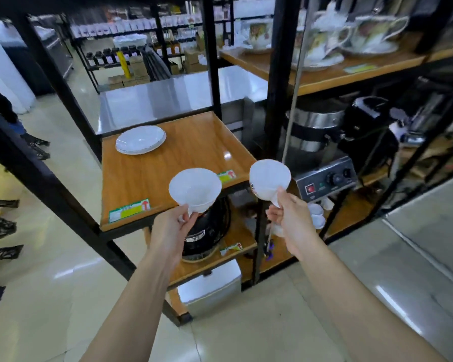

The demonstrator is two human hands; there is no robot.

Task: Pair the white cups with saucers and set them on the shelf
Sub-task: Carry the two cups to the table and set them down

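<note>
Two white, flared, glossy cups — left cup [195,189] pinched by its handle in the left hand [171,226], right cup [269,178] likewise in the right hand [290,218]. Stacked white saucers [141,139] lie at 11 o'clock on the wood-grain shelf [183,158].

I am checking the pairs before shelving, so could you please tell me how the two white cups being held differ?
The left cup looks plain white, while the right cup carries a dark printed mark low on its side. The left cup tilts its mouth toward the camera; the right cup tips more leftward. The left hand holds one, the right hand the other. Both are white, flared, and pinched near the base.
</note>
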